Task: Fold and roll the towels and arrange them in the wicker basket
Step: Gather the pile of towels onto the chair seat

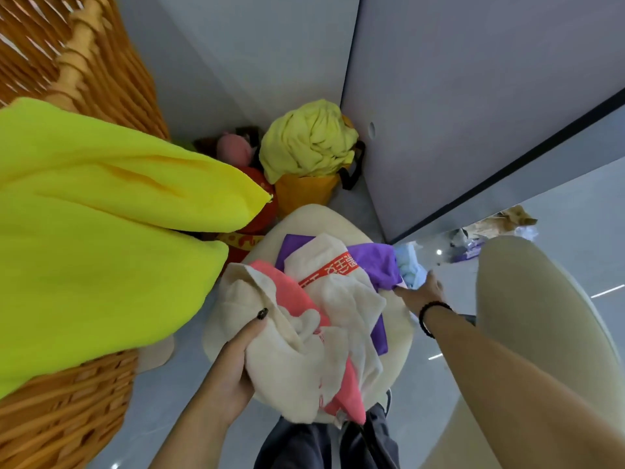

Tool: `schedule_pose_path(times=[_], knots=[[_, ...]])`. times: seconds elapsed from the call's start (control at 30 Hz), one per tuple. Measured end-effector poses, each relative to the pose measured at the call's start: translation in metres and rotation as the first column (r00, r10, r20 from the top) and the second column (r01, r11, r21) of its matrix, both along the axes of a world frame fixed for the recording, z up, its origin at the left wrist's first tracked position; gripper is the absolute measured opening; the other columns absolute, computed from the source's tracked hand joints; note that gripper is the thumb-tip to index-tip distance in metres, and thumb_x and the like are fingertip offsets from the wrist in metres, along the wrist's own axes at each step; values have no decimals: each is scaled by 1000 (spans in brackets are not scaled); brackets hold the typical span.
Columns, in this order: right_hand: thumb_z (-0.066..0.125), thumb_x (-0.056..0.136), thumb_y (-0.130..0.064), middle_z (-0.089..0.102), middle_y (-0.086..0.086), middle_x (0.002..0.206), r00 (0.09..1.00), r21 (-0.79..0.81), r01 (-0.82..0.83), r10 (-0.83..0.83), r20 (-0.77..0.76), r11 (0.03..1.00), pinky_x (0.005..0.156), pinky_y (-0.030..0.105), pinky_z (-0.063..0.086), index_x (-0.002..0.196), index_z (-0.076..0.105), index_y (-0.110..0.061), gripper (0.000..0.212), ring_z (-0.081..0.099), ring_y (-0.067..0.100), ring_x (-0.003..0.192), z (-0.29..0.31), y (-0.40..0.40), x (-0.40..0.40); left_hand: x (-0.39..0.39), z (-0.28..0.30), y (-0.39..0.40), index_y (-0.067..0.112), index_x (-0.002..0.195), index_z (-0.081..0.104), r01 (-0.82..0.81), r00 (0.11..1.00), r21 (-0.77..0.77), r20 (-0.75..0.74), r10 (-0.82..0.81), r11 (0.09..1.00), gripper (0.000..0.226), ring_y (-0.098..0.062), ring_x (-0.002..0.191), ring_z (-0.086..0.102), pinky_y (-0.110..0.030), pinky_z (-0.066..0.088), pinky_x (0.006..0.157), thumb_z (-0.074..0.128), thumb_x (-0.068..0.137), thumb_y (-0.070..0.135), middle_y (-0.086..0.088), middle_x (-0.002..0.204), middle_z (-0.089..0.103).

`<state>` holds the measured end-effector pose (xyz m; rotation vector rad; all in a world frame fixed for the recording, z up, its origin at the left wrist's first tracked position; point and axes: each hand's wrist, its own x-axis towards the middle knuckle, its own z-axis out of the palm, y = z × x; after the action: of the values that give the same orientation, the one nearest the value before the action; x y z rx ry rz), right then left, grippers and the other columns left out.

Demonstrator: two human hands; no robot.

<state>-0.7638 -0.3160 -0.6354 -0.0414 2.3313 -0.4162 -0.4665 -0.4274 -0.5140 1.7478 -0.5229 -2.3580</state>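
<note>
A heap of towels lies on a round cream stool (399,330): a cream towel (304,360) with red lettering, a pink towel (287,289) and a purple towel (375,262). My left hand (233,363) grips the cream towel at the heap's near left side. My right hand (422,289) reaches to the heap's far right, its fingers at the edge of the purple towel beside a light blue towel (411,269). A bright yellow towel (101,231) hangs over the rim of the wicker basket (57,418) at left.
A pale yellow towel (311,140) bulges from an orange bag (304,191) in the corner, beside a red container (257,225) and a pink soft thing (233,147). Grey panels close off the back. A cream seat (541,316) stands at right. Clutter lies on the floor far right.
</note>
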Motion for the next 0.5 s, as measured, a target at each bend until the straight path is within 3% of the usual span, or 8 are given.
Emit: schedule_pose_path(times=[0.07, 0.13, 0.27, 0.4, 0.43, 0.5], knots=[[69, 84, -38, 25, 12, 154, 988, -19, 71, -68, 141, 997, 104, 48, 41, 153, 7, -17, 95, 37, 34, 135, -28, 10, -2, 1, -11, 0, 21, 129, 60, -17, 1000, 13, -20, 17, 1000, 52, -25, 113, 64, -43, 48, 92, 68, 81, 42, -8, 120, 69], [60, 91, -40, 31, 12, 153, 964, -26, 129, -120, 238, 991, 105, 46, 39, 154, 7, -18, 85, 39, 34, 133, -51, 17, -1, -2, -17, 0, 20, 127, 61, -20, 999, 31, -40, 21, 999, 45, -25, 110, 66, -43, 48, 91, 56, 87, 41, -9, 118, 69], [57, 93, -32, 52, 19, 136, 993, 38, 14, -18, 119, 999, 101, 40, 41, 141, 41, -8, 55, 50, 35, 121, -68, 14, -3, -22, -19, -3, 15, 123, 62, -61, 998, 23, -29, 61, 998, 45, -25, 108, 67, -43, 46, 94, 56, 85, 39, -11, 116, 70], [67, 86, -29, 56, 6, 116, 1000, -176, -3, 8, 30, 984, 81, 30, 43, 110, 58, -16, 29, 56, 27, 106, -32, 4, 31, -35, -13, -2, 13, 112, 67, -3, 997, -59, 75, 7, 998, 39, -19, 92, 72, -38, 50, 84, 69, 79, 33, -9, 104, 74], [70, 83, -32, 57, 3, 111, 998, -242, -18, 33, 60, 970, 76, 28, 42, 107, 57, -17, 31, 57, 25, 103, -23, 1, 45, -35, -14, -3, 14, 112, 68, 27, 993, -94, 114, -16, 995, 46, -20, 93, 72, -39, 51, 85, 75, 72, 35, -7, 103, 75], [77, 75, -43, 47, 0, 123, 972, -288, -73, 134, 196, 955, 80, 25, 44, 127, 48, -21, 63, 52, 23, 112, -7, -8, 72, -32, -15, -4, 17, 116, 66, 68, 977, -143, 210, -36, 987, 71, -23, 99, 69, -44, 52, 91, 81, 53, 48, -3, 104, 74]])
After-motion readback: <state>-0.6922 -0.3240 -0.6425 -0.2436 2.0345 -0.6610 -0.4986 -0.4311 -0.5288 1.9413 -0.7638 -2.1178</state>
